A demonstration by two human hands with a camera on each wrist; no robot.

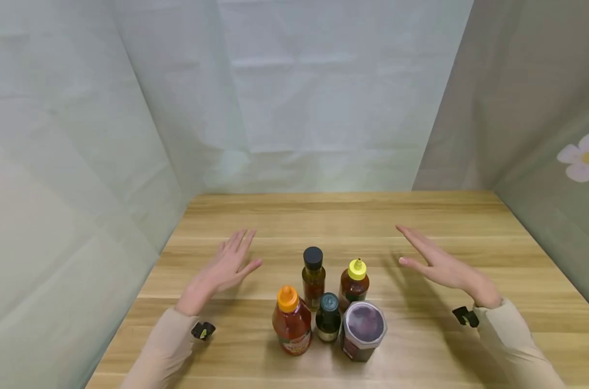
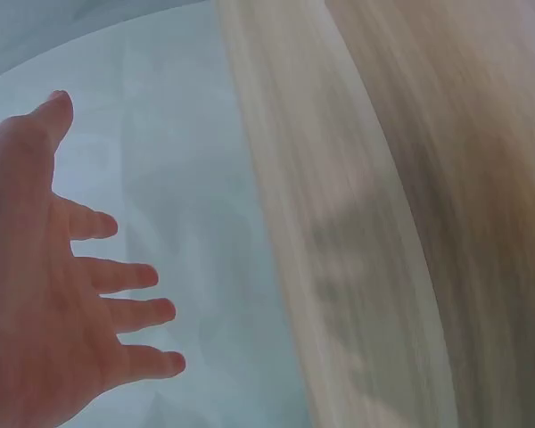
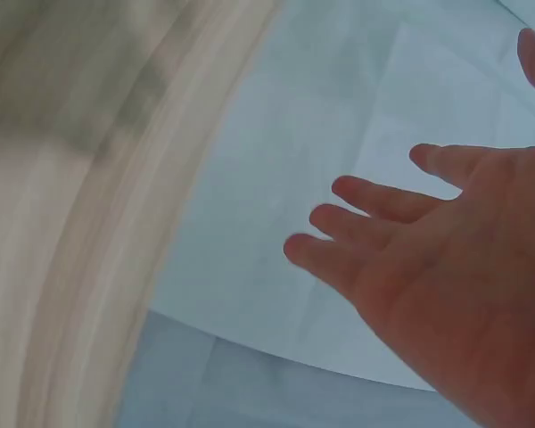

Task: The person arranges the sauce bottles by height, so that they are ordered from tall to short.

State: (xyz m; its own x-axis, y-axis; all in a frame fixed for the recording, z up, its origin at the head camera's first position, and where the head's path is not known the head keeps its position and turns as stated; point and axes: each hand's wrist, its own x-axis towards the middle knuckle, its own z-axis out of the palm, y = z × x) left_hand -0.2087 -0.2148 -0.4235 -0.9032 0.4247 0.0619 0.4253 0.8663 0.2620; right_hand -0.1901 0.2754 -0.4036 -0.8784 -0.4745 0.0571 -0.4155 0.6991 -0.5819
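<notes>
Between the two hands, a cluster of sauce containers stands upright on the wooden table (image 1: 226, 346). It holds a red sauce bottle with an orange cap (image 1: 294, 327), a slim bottle with a black cap (image 1: 314, 281), a small dark bottle (image 1: 328, 319), a brown squeeze bottle with a yellow nozzle (image 1: 355, 285) and a jar with a grey octagonal lid (image 1: 364, 327). To their left my left hand (image 1: 221, 270) hovers with fingers spread, holding nothing. My right hand (image 1: 442, 265) is raised on the other side, fingers straight, and touches nothing. Both wrist views show bare palms.
Pale cloth walls (image 1: 299, 97) rise behind the table and along its left side. A grey-green cloth with a white flower print (image 1: 583, 156) hangs at the right. Each sleeve has a small black device at the wrist.
</notes>
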